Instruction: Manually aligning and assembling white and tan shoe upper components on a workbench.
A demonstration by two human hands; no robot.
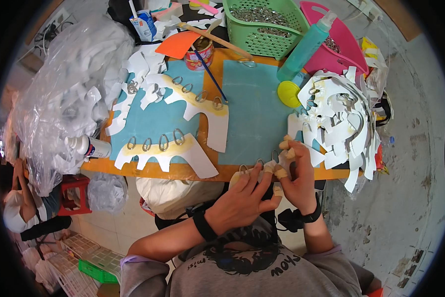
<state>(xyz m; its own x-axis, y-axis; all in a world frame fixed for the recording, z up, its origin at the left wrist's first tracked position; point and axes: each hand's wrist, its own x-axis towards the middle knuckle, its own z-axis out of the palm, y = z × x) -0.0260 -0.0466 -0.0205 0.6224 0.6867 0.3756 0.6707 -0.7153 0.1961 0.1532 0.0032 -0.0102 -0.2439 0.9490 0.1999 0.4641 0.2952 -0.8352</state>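
At the front edge of the table, my left hand (242,198) and my right hand (299,178) are both on a white scalloped piece (238,177), mostly hidden beneath my fingers. Metal rings (243,169) stand along its upper edge. My left fingers press along the piece; the right ones are bent and pinch its right end. Pale covers wrap several fingertips. To the left lies a similar white piece (198,157) with several oval rings and yellowish glue stains. Behind it is another ringed piece (215,123), with a blue-handled brush (210,75) touching its edge.
A red tin (199,58) holds an orange sheet and sticks. Green (267,37) and pink baskets (331,62) hold metal rings. A teal bottle (305,49), yellow lid (288,94) and heap of white pieces (338,119) are right. A white bottle (91,147) lies left. Another person sits far left.
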